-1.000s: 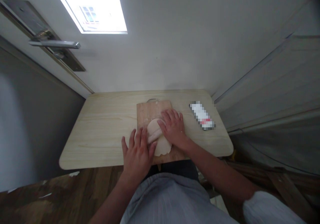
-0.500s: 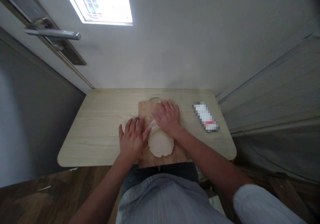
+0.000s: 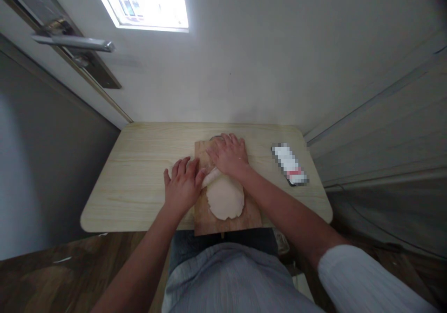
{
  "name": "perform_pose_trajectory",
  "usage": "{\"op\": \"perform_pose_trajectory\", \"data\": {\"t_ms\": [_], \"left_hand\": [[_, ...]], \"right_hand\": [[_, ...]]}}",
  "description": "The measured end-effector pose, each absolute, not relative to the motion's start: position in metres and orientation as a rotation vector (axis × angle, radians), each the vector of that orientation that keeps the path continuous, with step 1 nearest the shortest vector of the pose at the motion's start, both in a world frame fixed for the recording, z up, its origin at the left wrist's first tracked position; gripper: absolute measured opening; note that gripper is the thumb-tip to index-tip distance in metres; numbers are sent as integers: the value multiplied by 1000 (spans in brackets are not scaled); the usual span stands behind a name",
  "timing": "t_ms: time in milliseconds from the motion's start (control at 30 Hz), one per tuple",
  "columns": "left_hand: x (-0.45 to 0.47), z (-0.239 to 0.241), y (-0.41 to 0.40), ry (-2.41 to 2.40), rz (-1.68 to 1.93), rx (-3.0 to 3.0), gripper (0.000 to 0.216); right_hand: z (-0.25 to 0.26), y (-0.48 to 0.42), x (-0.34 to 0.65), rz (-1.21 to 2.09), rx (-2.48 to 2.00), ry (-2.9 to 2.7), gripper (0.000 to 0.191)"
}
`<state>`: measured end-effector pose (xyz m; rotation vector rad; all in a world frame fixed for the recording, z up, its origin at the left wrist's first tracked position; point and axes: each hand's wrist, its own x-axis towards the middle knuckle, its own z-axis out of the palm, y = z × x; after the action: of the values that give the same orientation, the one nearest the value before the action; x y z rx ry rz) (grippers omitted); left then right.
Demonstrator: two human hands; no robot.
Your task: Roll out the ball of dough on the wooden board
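A flat, round sheet of pale dough [image 3: 225, 197] with a ragged edge lies on a wooden cutting board [image 3: 228, 227]. Across its far edge runs a pale, roll-shaped length [image 3: 211, 177] between my hands; whether it is a rolling pin or rolled-up dough I cannot tell. My left hand [image 3: 182, 182] is palm down at the board's left edge, fingers spread and thumb touching the roll's left end. Further away, my right hand [image 3: 228, 154] lies flat with outstretched fingers over the board's far part, its palm covering the roll's right end.
The board rests on a light wooden table [image 3: 136, 173], its near edge overhanging slightly. To the right lies a phone [image 3: 289, 165] with a blurred-out screen. Behind the table stands a white door [image 3: 226, 71] with a metal handle [image 3: 75, 42]. A cable [image 3: 370, 224] hangs at the right.
Both hands have moved slightly away from me, the right one towards the board's far edge. The pale roll shows more clearly at the dough's far edge.
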<state>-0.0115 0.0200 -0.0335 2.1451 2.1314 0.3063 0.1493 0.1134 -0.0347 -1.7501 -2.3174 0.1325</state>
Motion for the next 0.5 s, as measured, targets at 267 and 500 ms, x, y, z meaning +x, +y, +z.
{"op": "perform_pose_trajectory", "data": {"t_ms": [267,500], "left_hand": [[-19,-34,33,2189,354,2117,48],[-15,-35,26,2188,384,2160,48]], "right_hand": [[-36,130,140,137,-1749,-2273,61],[-37,115,147,109,-1777,-2277,56]]}}
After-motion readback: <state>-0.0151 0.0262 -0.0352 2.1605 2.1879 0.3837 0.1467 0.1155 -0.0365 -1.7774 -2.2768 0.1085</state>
